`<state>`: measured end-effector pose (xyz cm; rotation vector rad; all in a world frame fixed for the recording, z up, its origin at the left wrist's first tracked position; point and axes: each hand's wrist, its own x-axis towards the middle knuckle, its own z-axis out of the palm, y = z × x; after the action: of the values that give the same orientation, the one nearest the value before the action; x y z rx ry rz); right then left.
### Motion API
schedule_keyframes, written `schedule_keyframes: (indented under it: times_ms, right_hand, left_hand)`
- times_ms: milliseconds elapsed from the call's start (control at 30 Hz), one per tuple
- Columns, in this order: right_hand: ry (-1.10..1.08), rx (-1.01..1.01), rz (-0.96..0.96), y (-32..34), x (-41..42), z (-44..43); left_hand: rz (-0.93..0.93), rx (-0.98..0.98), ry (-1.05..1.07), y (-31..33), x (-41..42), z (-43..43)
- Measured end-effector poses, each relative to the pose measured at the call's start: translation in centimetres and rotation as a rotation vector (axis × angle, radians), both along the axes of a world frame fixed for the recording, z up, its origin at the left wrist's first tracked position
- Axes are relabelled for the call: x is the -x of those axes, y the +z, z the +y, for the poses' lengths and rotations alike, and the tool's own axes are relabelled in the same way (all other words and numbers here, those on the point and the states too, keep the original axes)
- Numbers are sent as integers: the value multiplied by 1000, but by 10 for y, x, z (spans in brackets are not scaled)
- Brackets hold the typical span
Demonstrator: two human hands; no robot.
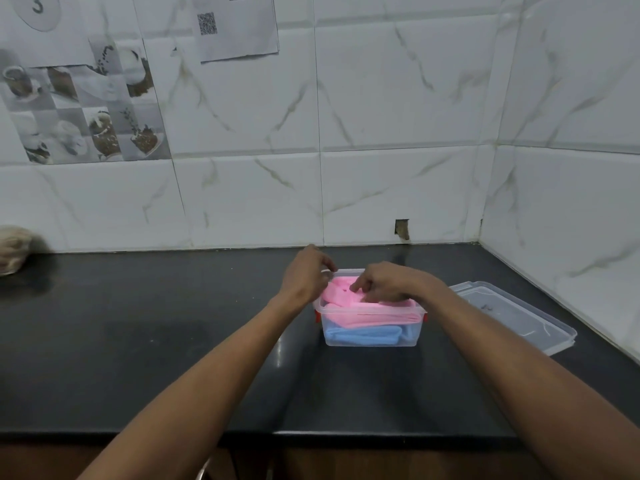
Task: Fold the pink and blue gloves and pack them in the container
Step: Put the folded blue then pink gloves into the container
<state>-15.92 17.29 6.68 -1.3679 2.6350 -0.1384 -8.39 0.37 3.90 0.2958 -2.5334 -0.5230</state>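
Both bare forearms are reaching in from the lower edge of the frame and meeting over the container (pixel 370 327) just right of centre. The left hand (pixel 306 277) is arching over the container's far left corner, knuckles up, its fingers (pixel 327 263) curling down by the rim; whether they are gripping anything cannot be told. The right hand (pixel 384 282) is lying palm down across the top, its fingers (pixel 356 285) bending narrowly and pressing into the pink gloves (pixel 341 294).

The container is sitting on the dark, glossy bench (pixel 138 323); it is a small rectangular tub of clear plastic with red clips at its sides. The pink gloves, soft and folded, are bulging above its rim, and the blue gloves (pixel 367 336) are lying beneath them along the bottom, showing through the front wall.

Just to the right, a clear flat lid (pixel 519 317) is resting on the bench. Behind, white marbled tiles (pixel 398 116) are covering the wall, with a paper sheet (pixel 239 26) in the upper left.
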Motion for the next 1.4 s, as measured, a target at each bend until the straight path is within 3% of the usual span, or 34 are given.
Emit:
schedule_keyframes:
  times_ms: [133,233,300,400,500,600,833,1100,1267,1400]
  right_hand:
    - [-23,-72,-38,-16,14,-5]
    - [-68,-81,-74,-22,17,-9]
    - [-78,-109,-96,-21,14,-11]
    - [-43,-92,-128,-8,12,-4]
    - [-29,147,-31,14,16,14]
    - [-106,166,75,34,21,30]
    - [-135,-282,139,20,14,18]
    - [-148,-399,223,6,10,14]
    - [-146,-382,201,10,10,13]
    - [-156,-330,105,16,9,16]
  left_hand:
    - [-418,193,61,20,-2,4]
    - [-607,418,131,19,3,21]
    - [-678,446,164,16,8,29]
    - [-505,346,110,22,11,25]
    - [-234,309,-47,31,8,17]
    - [-357,375,-171,33,3,18]
    - [-472,684,-178,18,16,37]
    - [-537,503,-102,19,28,37]
    - [-244,401,-269,20,19,30]
    - [-464,470,-321,10,20,25]
